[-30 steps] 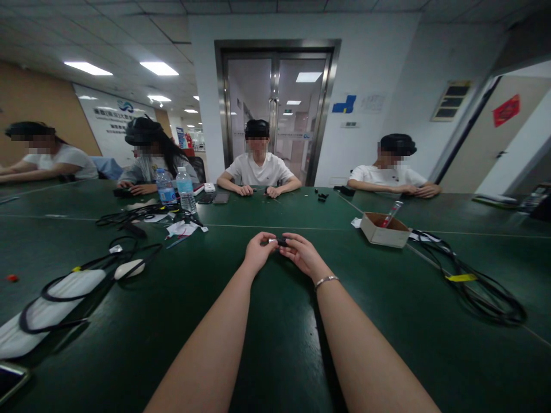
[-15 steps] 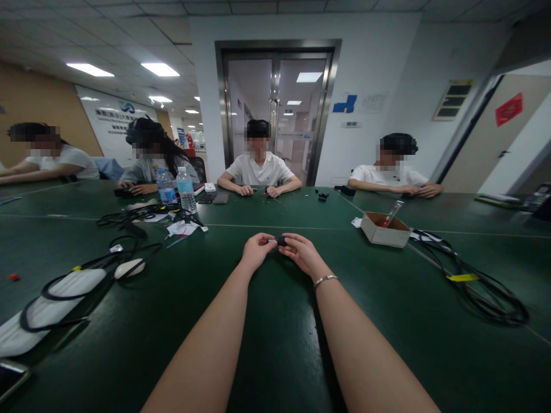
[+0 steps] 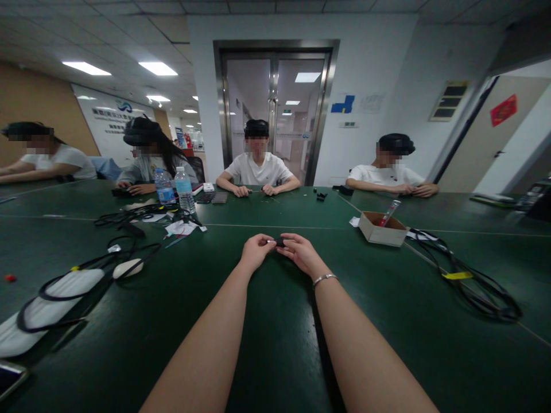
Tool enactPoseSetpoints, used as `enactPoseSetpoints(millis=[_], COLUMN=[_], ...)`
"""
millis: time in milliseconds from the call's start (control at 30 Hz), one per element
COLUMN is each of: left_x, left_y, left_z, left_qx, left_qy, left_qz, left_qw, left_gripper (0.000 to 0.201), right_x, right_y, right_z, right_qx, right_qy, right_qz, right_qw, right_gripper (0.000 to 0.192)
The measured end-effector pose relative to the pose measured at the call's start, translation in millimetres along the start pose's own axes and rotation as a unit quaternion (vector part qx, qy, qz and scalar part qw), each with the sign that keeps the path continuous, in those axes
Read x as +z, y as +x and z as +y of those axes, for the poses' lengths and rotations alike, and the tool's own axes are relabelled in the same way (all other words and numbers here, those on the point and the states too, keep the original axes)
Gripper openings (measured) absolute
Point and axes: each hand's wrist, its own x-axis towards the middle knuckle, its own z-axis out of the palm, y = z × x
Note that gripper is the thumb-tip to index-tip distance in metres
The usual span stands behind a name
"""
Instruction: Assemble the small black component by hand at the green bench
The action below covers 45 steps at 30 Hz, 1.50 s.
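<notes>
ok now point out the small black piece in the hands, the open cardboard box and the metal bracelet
Small black piece (image 3: 279, 242), head view: middle of its dark body.
Open cardboard box (image 3: 381, 234), head view: its near outer wall.
Metal bracelet (image 3: 325, 278), head view: top of the band.

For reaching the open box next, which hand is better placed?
Likely the right hand: the open box stands on that side, and the left hand is farther from it. Both hands are at the small black piece, so the right might need to let go first.

Dim light from ceiling panels (image 3: 157, 68) (faint glare on tabletop (image 3: 282, 344)).
</notes>
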Motion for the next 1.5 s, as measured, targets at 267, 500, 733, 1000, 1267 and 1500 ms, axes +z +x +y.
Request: enactPoseSetpoints(millis=[267,500,733,1000,1267,1500], left_x=[-1.1,-0.1,1.2,0.0,0.8,1.3], left_y=[1,0,0,-3,-2,-2], left_z=[-2,0,5,9,8,8], left_qx=[0.0,-0.01,-0.035,-0.044,-0.046,-0.049], left_qy=[0.016,-0.008,-0.012,-0.018,-0.028,-0.02], left_qz=[-0.004,-0.009,-0.008,-0.016,-0.015,-0.013], left_qw=[1.0,1.0,0.999,0.999,0.998,0.999], left_gripper=[0.021,0.02,0.017,0.014,0.012,0.012], right_x=[-1,-2,-5,-4,-3,-7], right_y=[1,0,2,1,-1,1], right_z=[1,2,4,3,1,4], right_qx=[-0.007,-0.006,-0.014,-0.009,-0.01,-0.015], right_qy=[-0.006,-0.014,-0.011,-0.013,-0.02,-0.019], right_qz=[-0.007,-0.019,-0.03,-0.041,-0.049,-0.059], right_qw=[1.0,1.0,0.999,0.999,0.999,0.998], right_gripper=[0.016,0.016,0.017,0.018,0.018,0.018])
